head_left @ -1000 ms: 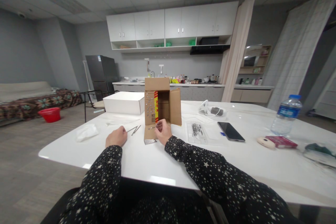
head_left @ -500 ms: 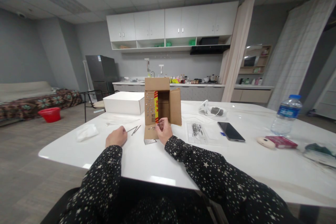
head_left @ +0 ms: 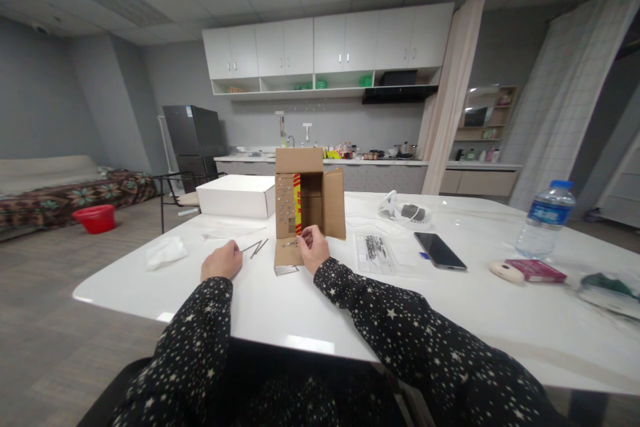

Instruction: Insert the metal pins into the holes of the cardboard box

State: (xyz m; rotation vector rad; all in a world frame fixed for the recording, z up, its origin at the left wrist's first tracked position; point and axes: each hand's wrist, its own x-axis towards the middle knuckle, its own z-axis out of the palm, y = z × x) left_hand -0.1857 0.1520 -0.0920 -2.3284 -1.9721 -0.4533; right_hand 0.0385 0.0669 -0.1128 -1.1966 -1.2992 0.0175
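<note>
An open cardboard box (head_left: 333, 203) stands in front of me, its flaps spread. Rows of small silver bits dot its left flap (head_left: 286, 213), beside a red and yellow strip (head_left: 297, 203). More bits lie on the lower flap (head_left: 287, 255). Over that flap's right side, my right hand (head_left: 315, 250) is closed in a pinch; whatever sits between its fingertips is too small to make out. My left hand (head_left: 221, 261) rests closed on the table, a thin metal rod (head_left: 251, 246) projecting from its fingers. Just right of it lies a V-shaped metal tool (head_left: 259, 249).
A clear plastic case (head_left: 400, 263) with small dark metal parts and a phone (head_left: 440, 251) lie to the right. Farther right are a maroon box (head_left: 543, 271) and a water bottle (head_left: 545, 220). A white box (head_left: 237, 196) and crumpled tissue (head_left: 166, 253) are left.
My right hand has shifted very slightly to the right over the lower flap. My left hand and the box look the same.
</note>
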